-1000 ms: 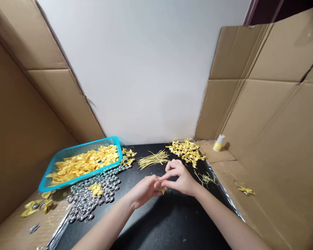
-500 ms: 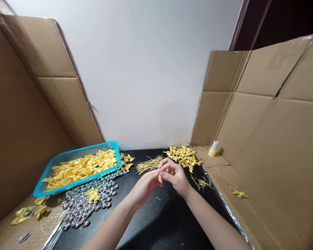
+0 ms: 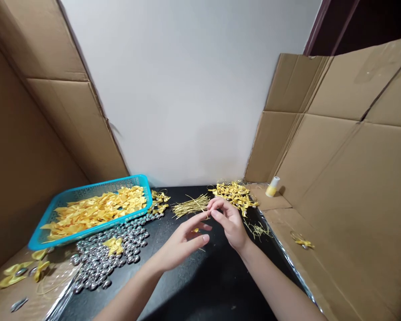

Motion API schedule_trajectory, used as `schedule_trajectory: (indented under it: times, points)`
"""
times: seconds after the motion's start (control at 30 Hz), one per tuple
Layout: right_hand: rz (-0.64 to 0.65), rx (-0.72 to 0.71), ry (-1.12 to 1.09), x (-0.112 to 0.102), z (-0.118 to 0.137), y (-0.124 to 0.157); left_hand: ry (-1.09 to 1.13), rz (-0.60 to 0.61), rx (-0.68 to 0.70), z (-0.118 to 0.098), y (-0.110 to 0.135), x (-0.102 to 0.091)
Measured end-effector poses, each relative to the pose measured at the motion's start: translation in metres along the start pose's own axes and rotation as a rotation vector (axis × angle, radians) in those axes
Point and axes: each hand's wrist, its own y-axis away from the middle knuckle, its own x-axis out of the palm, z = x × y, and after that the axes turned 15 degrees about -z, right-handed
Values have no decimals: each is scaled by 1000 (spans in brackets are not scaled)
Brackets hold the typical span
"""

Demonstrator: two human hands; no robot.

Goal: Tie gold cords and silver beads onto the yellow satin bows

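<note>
My left hand (image 3: 182, 245) is over the black tabletop, its thumb stretched apart from the other fingers. Its index fingertip meets the fingertips of my right hand (image 3: 230, 223), which are pinched together. What the right fingers hold is mostly hidden; a thin pale strand seems to show beside them. A small yellow bit (image 3: 196, 230) peeks out between the left fingers, too little to name. Just behind both hands lies a bundle of gold wire ties (image 3: 190, 206). A heap of yellow ribbon bows with silver beads (image 3: 235, 196) is beyond my right hand.
A turquoise basket (image 3: 35, 240) of yellow ribbon pieces stands left. Silver half-beads (image 3: 98, 261) spread before it, with one yellow bow (image 3: 113, 246) on top. Strand clippings (image 3: 258, 229) and a small white-capped bottle (image 3: 272, 187) are right. Cardboard walls (image 3: 347, 178) flank the table.
My left thumb has parted from the fingertips and the left hand has opened. My right hand stays pinched. The view has shifted slightly.
</note>
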Motion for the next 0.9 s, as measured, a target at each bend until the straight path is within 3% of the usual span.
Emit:
schedule_trajectory:
  times: [0.13, 0.3, 0.43, 0.53, 0.73, 0.9]
  points:
    - [66, 1, 199, -9, -4, -4, 158, 73, -175, 10, -8, -9]
    - [171, 197, 237, -19, -19, -1, 275, 147, -314, 40, -11, -20]
    - [204, 309, 199, -27, -33, 1, 250, 140, -360, 64, -11, -22]
    - [210, 386, 119, -31, -42, 0, 188, 61, -378, 73, -19, -18]
    - [189, 479, 44, -32, -58, -1, -154, -220, -198, 83, -41, -14]
    - [181, 528, -13, -32, -60, 3, -426, -263, 78, 88, -41, -25]
